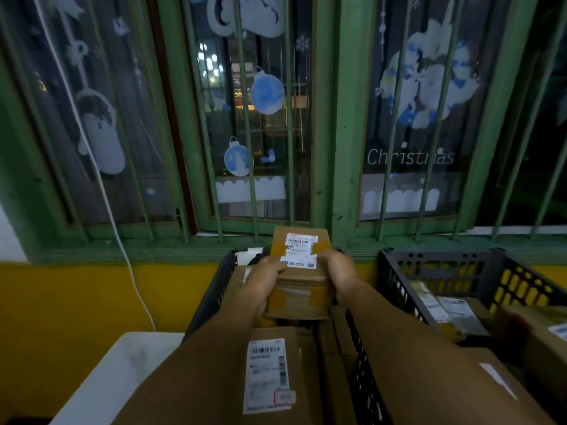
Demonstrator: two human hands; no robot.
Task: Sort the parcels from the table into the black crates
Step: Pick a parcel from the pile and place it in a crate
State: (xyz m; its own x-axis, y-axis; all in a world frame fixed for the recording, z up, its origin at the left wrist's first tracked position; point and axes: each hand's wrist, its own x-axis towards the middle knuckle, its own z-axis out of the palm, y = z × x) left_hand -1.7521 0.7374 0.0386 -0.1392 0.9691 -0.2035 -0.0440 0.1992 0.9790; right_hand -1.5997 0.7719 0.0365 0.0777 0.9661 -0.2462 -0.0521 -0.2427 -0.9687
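Held parcel point(302, 271): small brown box with a white label on top, up in the air over the left crate, at 12 o'clock from the arms.
Left hand point(266, 279): wrapped round the box's left side, thumb on top by the label.
Right hand point(336, 273): wrapped round the box's right side, fingers curled on the edge.
Left crate point(211, 297): black, under the held box, at 11 o'clock. Already packed with brown boxes, piled close to the rim.
Big labelled box point(276, 372): lying flat in the left crate, at 6 o'clock from the held box, long white label facing up.
Right crate point(441, 268): black with holes in the walls, at 2 o'clock. A few flat parcels with white labels lying at the bottom, more room left here.
Boxes at far right point(540, 335): brown, blurry, at 3 o'clock. Cannot tell if in a crate or waiting to be sorted.
Table point(101, 378): white corner showing at 8 o'clock, most of it out of sight.
Done so far: plenty sorted, looks like, with both crates holding parcels.
Left to do: setting this box down in a crate. Cannot tell how many parcels wait on the table.
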